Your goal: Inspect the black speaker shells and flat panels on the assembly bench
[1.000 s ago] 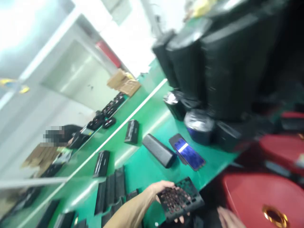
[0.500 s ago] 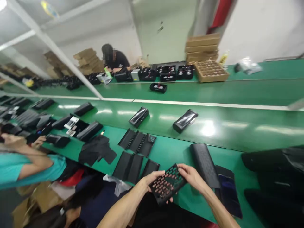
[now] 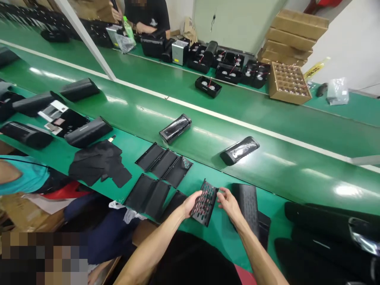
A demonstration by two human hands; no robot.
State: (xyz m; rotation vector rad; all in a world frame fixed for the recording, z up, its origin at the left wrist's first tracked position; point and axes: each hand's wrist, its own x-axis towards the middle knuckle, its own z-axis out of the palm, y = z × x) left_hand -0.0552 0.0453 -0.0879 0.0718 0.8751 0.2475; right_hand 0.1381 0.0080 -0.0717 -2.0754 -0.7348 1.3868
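Note:
My left hand (image 3: 191, 204) grips the left edge of a black speaker grille (image 3: 206, 204) full of slots, held tilted above the green bench. At the grille's upper right edge is my right hand (image 3: 228, 202), its fingers curled and drawn together; whether they pinch the edge or some small thing I cannot make out. Just beyond that hand lies a long black slotted cover (image 3: 249, 202), partly on a flat dark piece (image 3: 263, 225). To the left, several flat black panels (image 3: 148, 194) lie in two rows, and one at the back has a corner of its cloth turned up.
Finished-looking black speakers (image 3: 176, 128) lie on the green conveyor (image 3: 196, 113). Black cloth pieces (image 3: 95, 162) lie left on the bench. Large black cases (image 3: 311, 233) stand at right. A co-worker in a teal sleeve (image 3: 26, 172) sits left; another person in black (image 3: 151, 18) works across.
The view has swung and tilted downward. The grille has turned more upright in my left hand. My right hand has moved off its face to its right edge, fingers curled in.

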